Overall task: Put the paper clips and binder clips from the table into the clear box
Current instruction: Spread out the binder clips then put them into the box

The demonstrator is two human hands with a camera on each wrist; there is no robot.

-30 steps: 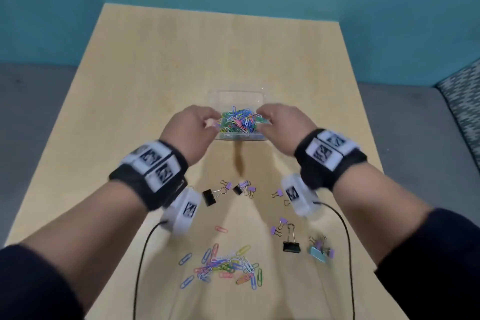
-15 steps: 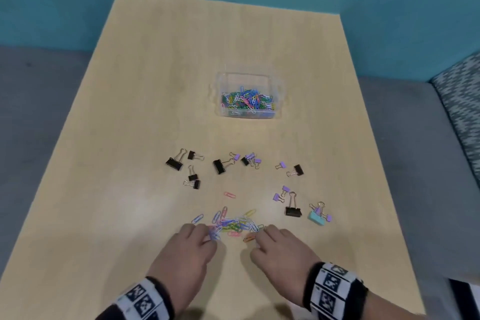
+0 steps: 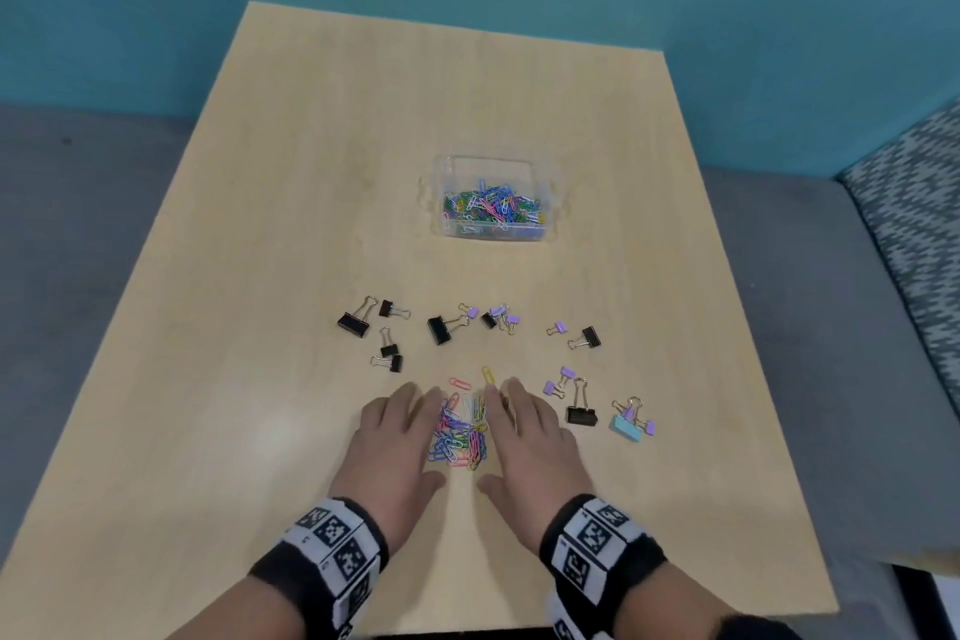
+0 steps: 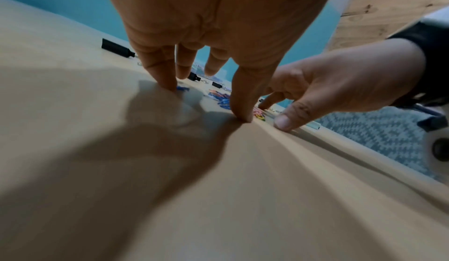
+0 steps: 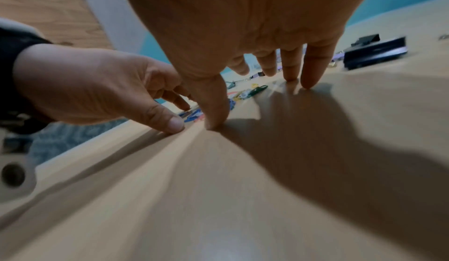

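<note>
A heap of coloured paper clips [image 3: 461, 431] lies on the wooden table [image 3: 260, 379] near its front edge. My left hand [image 3: 400, 431] presses its fingertips on the table at the heap's left side, and my right hand [image 3: 524, 431] does the same on the right; both have fairly straight fingers and hold nothing. The left wrist view shows the left fingers [image 4: 162, 73] touching the table beside the clips [image 4: 222, 98]. A pink clip [image 3: 460, 383] and a yellow clip [image 3: 488, 374] lie just beyond the heap. The clear box [image 3: 488, 164] further back holds many paper clips.
Black binder clips [image 3: 353, 322] and small purple ones [image 3: 501, 314] lie in a row between the heap and the box. To the right of my right hand sit a black binder clip [image 3: 582, 413] and a light blue one [image 3: 626, 426]. A patterned seat [image 3: 909, 224] stands right.
Both hands left the box, came back to the near part of the table, and now flank the paper clips, which are squeezed into a narrower heap than half a second ago.
</note>
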